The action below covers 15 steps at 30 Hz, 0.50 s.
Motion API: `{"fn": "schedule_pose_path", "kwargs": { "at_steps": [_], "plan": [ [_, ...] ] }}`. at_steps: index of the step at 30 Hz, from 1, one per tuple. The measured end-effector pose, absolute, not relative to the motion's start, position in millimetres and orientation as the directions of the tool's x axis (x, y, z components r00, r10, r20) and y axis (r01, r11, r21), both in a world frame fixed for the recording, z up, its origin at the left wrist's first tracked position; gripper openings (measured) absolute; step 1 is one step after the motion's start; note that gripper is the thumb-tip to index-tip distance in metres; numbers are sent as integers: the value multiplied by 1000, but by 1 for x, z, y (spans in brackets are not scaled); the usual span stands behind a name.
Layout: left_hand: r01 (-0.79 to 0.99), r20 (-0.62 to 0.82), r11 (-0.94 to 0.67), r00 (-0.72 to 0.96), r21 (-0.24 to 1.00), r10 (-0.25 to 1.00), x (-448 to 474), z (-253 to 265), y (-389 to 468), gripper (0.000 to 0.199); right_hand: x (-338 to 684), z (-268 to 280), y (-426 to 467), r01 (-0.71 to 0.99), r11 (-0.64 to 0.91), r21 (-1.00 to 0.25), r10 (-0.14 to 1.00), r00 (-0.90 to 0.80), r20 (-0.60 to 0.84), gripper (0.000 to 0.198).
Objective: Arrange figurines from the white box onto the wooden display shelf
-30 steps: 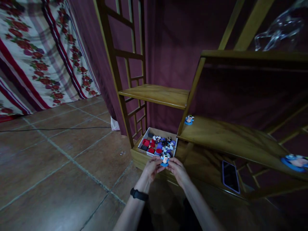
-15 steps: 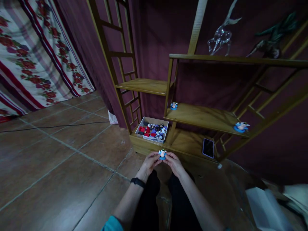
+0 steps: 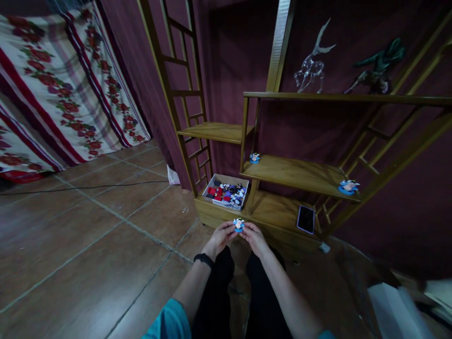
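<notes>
Between my two hands I hold a small figurine (image 3: 238,225) with a blue round base and a white and pinkish body. My left hand (image 3: 223,235), with a black band on its wrist, pinches it from the left. From the other side, the fingers of my right hand (image 3: 253,236) close on it. Just beyond the hands, a shallow white box (image 3: 243,200) of red, purple, black and white figures sits on the low shelf. Two similar blue-based figurines stand on the middle shelf, one figurine (image 3: 254,158) at its left end and another figurine (image 3: 348,187) at its right.
A phone or tablet (image 3: 305,219) lies on the bottom shelf (image 3: 271,207). On the top shelf stand a clear glass deer (image 3: 310,70) and a dark green sculpture (image 3: 379,68). A black cable (image 3: 88,187) crosses the tiled floor at left. A white object (image 3: 397,310) is at lower right.
The view has shifted slightly, so the shelves sit a little lower in the picture. Both hands keep the figurine in nearly the same place.
</notes>
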State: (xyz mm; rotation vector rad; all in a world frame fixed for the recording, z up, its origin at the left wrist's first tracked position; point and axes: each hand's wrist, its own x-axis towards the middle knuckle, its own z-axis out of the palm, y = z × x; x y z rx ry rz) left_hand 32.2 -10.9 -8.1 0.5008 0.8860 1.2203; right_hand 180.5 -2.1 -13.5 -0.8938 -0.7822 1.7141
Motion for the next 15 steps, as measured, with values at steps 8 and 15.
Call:
{"fn": "schedule_pose_path", "kwargs": {
  "at_steps": [8, 15],
  "plan": [
    [-638, -348, 290, 36, 713, 937, 39, -19, 0, 14, 184, -25, 12, -432, -314, -845, 938, -278, -207, 32],
    [-626, -333, 274, 24, 730, 942, 48, -23, 3, 19, 191, -32, 22, -407, -311, -859, 941, -260, -217, 30]
  ]
}}
